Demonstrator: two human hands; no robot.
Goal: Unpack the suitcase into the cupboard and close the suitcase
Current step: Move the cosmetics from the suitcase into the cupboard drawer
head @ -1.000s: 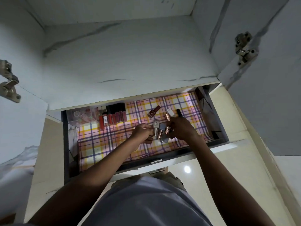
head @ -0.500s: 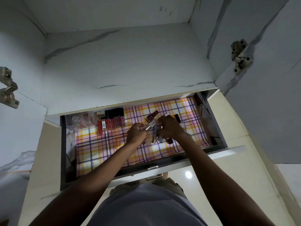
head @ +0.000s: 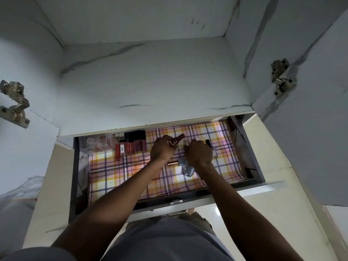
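- In the pulled-out drawer of the cupboard, lined with plaid paper: both hands work near the back edge, about mid-width; no suitcase in view, so its state cannot be told.
- Left hand: fingers curled round a dark red cosmetic tube, which tilts toward the back edge; grasping it, not yet set down.
- Right hand: fingers curled, knuckles up, just beside the left hand; something pale shows at its fingertips, but whether it grips anything cannot be told.
- Back left corner: a clear box of small round items; just beside it, toward the middle, a tidy row of red and dark tubes lying side by side against the back edge.
- Below the right hand, nearer the front edge: two silvery rounded pieces and a copper-coloured tube, lying loose, not in the row; a black tube lies just right of the right hand.
- Judgement on progress: unpacking partly done; a batch of cosmetics is in the drawer, some ordered, some loose; the held tube probably goes next to the row.
- Left to do, as far as can be judged: place the loose pieces; shut the drawer; fetch whatever the suitcase may yet hold; close the suitcase.
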